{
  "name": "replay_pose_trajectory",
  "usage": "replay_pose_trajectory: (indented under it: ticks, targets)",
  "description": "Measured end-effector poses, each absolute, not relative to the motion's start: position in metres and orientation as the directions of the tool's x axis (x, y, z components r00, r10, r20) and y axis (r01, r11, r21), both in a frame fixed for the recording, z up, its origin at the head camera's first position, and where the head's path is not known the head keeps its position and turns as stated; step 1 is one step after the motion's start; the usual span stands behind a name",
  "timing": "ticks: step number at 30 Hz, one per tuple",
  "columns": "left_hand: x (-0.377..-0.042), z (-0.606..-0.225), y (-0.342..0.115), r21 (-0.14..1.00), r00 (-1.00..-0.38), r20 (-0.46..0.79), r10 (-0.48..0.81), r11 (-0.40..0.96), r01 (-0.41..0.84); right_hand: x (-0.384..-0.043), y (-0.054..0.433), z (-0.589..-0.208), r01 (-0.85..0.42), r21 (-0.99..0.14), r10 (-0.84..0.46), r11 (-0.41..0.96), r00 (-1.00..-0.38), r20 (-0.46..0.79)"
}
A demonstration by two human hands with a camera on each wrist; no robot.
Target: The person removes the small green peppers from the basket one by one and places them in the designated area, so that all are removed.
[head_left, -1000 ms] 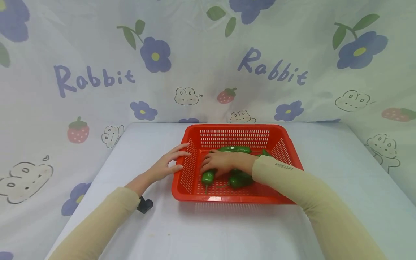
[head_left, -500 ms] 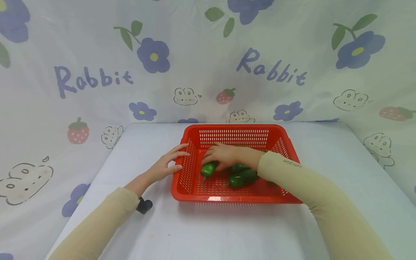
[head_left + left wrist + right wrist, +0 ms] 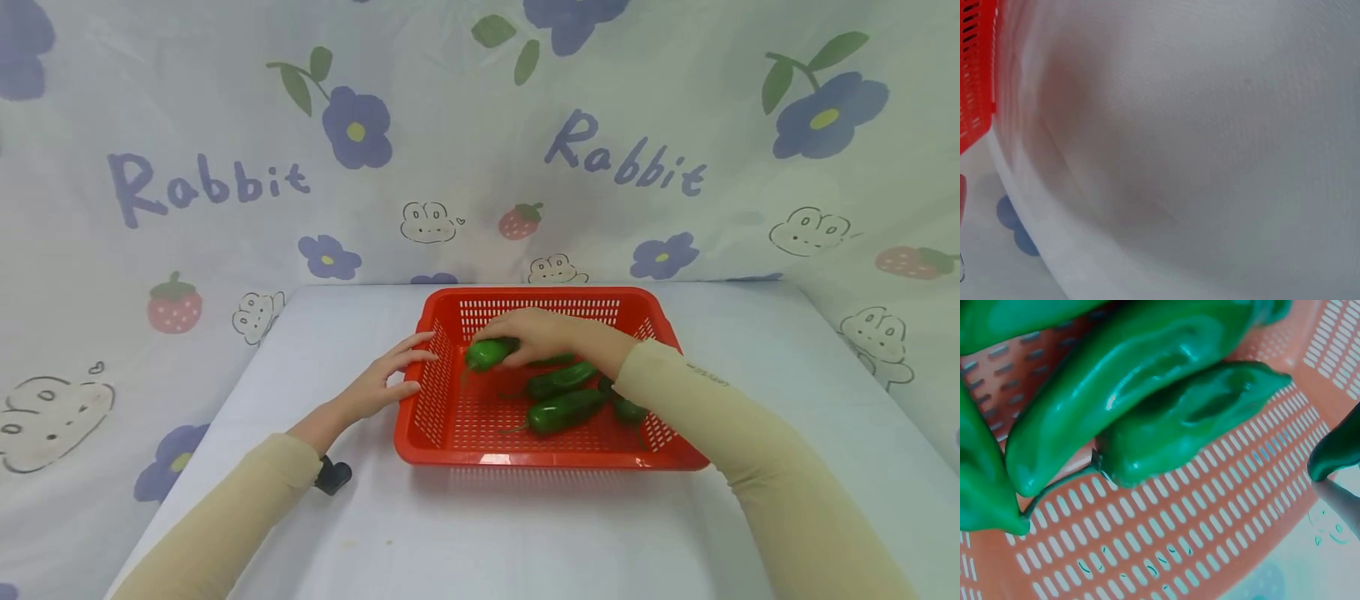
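A red plastic basket (image 3: 525, 458) with slotted walls stands on the table, several long green peppers (image 3: 567, 412) lying in it. My right hand (image 3: 536, 333) grips one green pepper (image 3: 487, 354) by its upper side, above the basket floor near the back left. In the right wrist view that held pepper (image 3: 1337, 449) shows at the right edge with a fingertip (image 3: 1340, 503) against it; other peppers (image 3: 1179, 425) lie on the slotted plastic. The left hand (image 3: 378, 383) rests at the basket's left rim, its fingers extended and spread. Only the basket's corner (image 3: 975, 81) shows in the left wrist view.
White cloth covers the table (image 3: 450, 542) and runs up to a printed curtain (image 3: 465, 125) behind and at the sides. A small black device (image 3: 333, 475) sits at the left wrist, close to the tabletop.
The right hand has raised one pepper from the basket floor and moved slightly back with it, uncovering the peppers beneath the arm. The left hand stays at the rim.
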State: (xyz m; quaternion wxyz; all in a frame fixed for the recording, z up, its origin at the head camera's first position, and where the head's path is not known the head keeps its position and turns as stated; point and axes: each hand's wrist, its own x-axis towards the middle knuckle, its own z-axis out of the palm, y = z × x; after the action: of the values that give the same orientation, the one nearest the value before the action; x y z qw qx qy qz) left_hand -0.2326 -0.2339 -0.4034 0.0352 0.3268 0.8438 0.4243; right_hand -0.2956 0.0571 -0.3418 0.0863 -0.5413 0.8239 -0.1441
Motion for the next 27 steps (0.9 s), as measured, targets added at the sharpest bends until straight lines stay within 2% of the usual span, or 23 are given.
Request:
replay_pose_trajectory:
  ticks: [6,12,19,27]
  targets:
    - [-0.234,-0.403,-0.235,0.740,-0.784,0.218,0.581,0.425,0.521,-0.296,0.064,-0.329,-0.839,-0.399,-0.898,0.370,-0.433,0.079]
    - [-0.233,-0.402,-0.234,0.752,-0.790,0.203,0.578,0.424,0.504,-0.294,0.073,-0.316,-0.793,-0.452,-0.854,0.409,-0.507,0.116]
    - [-0.232,-0.402,-0.234,0.758,-0.786,0.200,0.584,0.416,0.502,-0.290,0.084,-0.301,-0.734,-0.464,-0.785,0.496,-0.607,0.121]
    - [-0.232,-0.401,-0.234,0.754,-0.788,0.203,0.582,0.420,0.505,-0.291,0.099,-0.294,-0.702,-0.552,-0.714,0.449,-0.654,0.250]
